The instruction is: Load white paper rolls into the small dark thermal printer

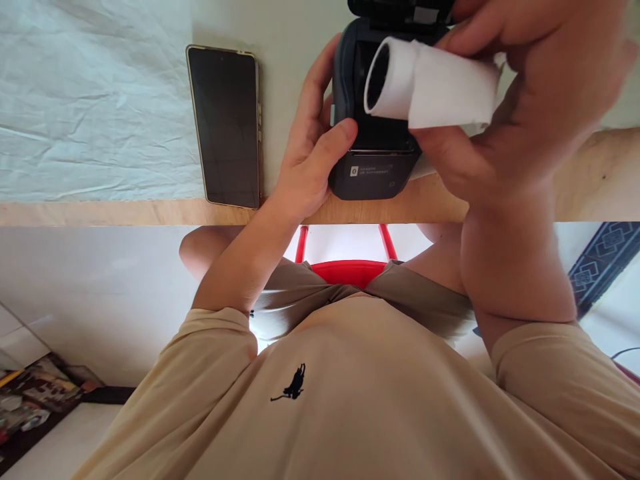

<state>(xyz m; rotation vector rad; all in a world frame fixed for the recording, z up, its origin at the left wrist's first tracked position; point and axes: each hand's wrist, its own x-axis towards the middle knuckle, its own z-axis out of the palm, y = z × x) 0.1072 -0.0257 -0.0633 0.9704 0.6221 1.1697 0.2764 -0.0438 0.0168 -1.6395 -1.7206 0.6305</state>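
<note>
along the wooden edge of a cloth-covered counter (125,213), a white paper roll (447,83) is over the open compartment of a dark portable thermal printer (375,177). the right hand (520,113) grasps the roll; the left hand (315,147) grips the printer's side. a dark-screened smartphone (227,127) lies to the left, and a red plastic seat (350,271) shows below.

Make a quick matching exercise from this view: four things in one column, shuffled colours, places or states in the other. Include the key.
Things
1. phone
2. paper roll
3. dark device
4. seat

Descriptions
A. red, below the table edge
B. cover open, gripped by the left hand
C. screen dark, lying flat
D. white, held by the right hand

Pairs: 1-C, 2-D, 3-B, 4-A
</note>
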